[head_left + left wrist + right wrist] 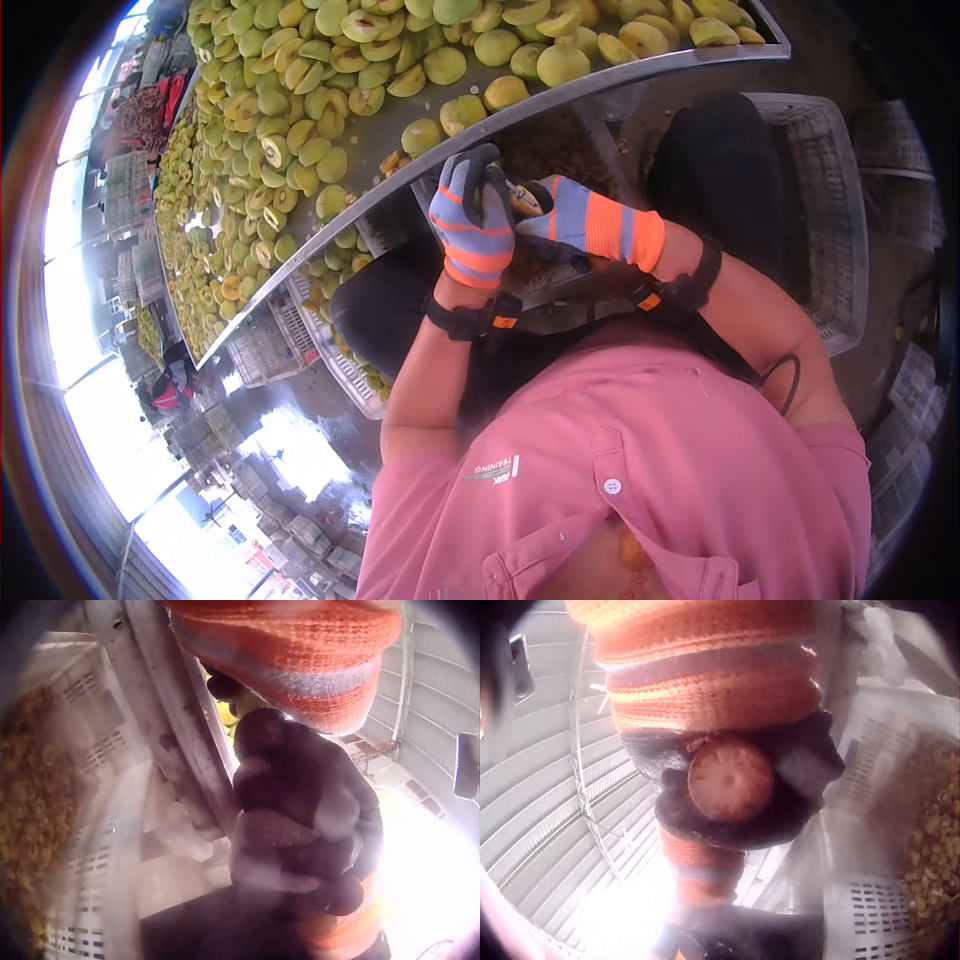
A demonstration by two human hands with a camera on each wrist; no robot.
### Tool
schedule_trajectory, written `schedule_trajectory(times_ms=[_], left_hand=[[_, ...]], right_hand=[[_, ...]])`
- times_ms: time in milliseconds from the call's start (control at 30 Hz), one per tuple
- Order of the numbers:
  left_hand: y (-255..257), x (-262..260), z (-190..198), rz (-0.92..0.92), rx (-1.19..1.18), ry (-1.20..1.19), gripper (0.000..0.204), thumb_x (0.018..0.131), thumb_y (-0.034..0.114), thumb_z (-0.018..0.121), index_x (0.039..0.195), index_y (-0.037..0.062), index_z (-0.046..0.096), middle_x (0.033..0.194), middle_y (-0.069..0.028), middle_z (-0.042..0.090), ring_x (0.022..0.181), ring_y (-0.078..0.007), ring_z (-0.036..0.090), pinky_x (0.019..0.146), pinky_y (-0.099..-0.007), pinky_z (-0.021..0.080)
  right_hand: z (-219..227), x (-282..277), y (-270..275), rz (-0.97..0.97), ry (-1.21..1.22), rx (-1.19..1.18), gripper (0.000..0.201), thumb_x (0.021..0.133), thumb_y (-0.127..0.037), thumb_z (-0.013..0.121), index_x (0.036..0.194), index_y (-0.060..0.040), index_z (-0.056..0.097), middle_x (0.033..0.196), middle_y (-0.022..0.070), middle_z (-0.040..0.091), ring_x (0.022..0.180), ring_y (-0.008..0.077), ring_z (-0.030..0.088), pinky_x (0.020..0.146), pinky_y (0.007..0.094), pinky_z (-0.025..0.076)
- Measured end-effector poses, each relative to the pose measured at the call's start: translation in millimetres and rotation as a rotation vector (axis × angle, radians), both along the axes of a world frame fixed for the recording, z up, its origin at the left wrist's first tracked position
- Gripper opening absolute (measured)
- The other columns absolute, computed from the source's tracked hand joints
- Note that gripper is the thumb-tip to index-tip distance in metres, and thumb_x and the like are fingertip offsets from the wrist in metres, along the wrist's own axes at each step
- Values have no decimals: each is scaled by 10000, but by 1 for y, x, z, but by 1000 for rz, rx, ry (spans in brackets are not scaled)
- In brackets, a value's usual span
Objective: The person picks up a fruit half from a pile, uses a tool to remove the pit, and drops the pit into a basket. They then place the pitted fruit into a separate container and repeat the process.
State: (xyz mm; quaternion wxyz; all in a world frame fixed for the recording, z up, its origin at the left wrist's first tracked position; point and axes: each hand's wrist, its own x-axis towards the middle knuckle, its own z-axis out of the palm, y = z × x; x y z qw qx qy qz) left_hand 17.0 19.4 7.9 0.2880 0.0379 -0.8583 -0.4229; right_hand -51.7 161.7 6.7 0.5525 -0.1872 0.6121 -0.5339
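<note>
In the head view my left hand is beside the metal table's edge, its gloved fingers curled round a small fruit piece that they mostly hide. My right hand meets it from the other side, close against the piece. The left wrist view has the right hand's dark glove with fingers curled, below an olive piece of fruit. A round brown end, seemingly of a handle, shows within the right hand's dark palm in the right wrist view. Its other end is hidden.
Many green fruits, whole and halved, cover the metal-edged table. Below the hands is a crate of small brownish pieces. White crates stand at the right and under the table. My knees flank the hands.
</note>
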Motion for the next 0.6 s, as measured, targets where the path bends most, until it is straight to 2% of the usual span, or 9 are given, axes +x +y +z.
schedule_trajectory(times_ms=[33, 100, 133, 200, 300, 333, 433, 500, 600], left_hand=[[0, 0, 1, -10, -25, 5, 285, 769, -84, 466, 994, -28, 631, 937, -153, 622, 837, -270, 626, 744, -323, 503], [3, -1, 3, -14, -23, 26, 248, 823, -85, 470, 1007, -29, 625, 940, -120, 643, 827, -200, 612, 738, -286, 488], [4, -1, 2, -16, -21, 35, 230, 850, -86, 472, 1014, -29, 622, 941, -103, 653, 822, -165, 604, 735, -268, 480], [2, -2, -5, 7, 13, 24, 227, 854, -88, 472, 1014, -29, 622, 950, -108, 654, 817, -172, 605, 734, -273, 482], [2, -2, -12, 33, 43, -2, 223, 858, -87, 477, 1019, -30, 621, 967, -114, 653, 809, -179, 605, 735, -281, 484], [3, -2, -12, 40, 49, -11, 223, 859, -86, 478, 1021, -30, 620, 974, -115, 653, 805, -181, 605, 735, -284, 485], [1, 1, -9, -2, 10, -12, 305, 778, -78, 472, 1039, -32, 623, 971, -177, 621, 868, -322, 625, 769, -344, 508], [0, 1, -7, -48, -16, 7, 303, 776, -78, 477, 1038, -29, 622, 980, -183, 620, 875, -336, 622, 772, -353, 509], [3, 1, -6, -60, -21, 2, 300, 777, -78, 481, 1037, -27, 621, 990, -186, 617, 878, -339, 621, 777, -350, 507]], right_hand=[[-2, 1, 0, -23, 44, -43, 237, 855, -186, 648, 1014, -11, 628, 790, 53, 655, 691, 76, 470, 624, 305, 462], [-9, 6, 0, -73, 128, -129, 227, 850, -190, 654, 995, -16, 629, 757, 44, 638, 680, 71, 464, 610, 295, 458], [-12, 7, -1, -92, 147, -161, 233, 831, -182, 644, 990, -10, 634, 755, 60, 636, 676, 94, 481, 621, 308, 460], [-18, 8, -4, -132, 183, -223, 250, 793, -165, 626, 979, 1, 643, 751, 94, 633, 668, 139, 516, 643, 333, 466], [-25, 9, -8, -145, 207, -179, 244, 790, -184, 639, 951, 0, 644, 713, 88, 615, 590, 144, 526, 543, 339, 459], [-27, 8, -8, -132, 135, -143, 239, 792, -190, 640, 945, -6, 646, 700, 89, 611, 560, 152, 525, 507, 341, 449], [-20, 4, -5, -97, -28, -50, 232, 799, -209, 644, 931, -19, 649, 667, 92, 597, 481, 175, 521, 412, 346, 418], [-8, 2, 2, -83, -70, -6, 238, 802, -223, 645, 931, -24, 649, 652, 92, 587, 439, 188, 513, 364, 347, 393], [-10, 4, 2, -83, 5, -95, 229, 802, -220, 637, 917, -21, 645, 633, 89, 579, 441, 184, 511, 366, 344, 393]])
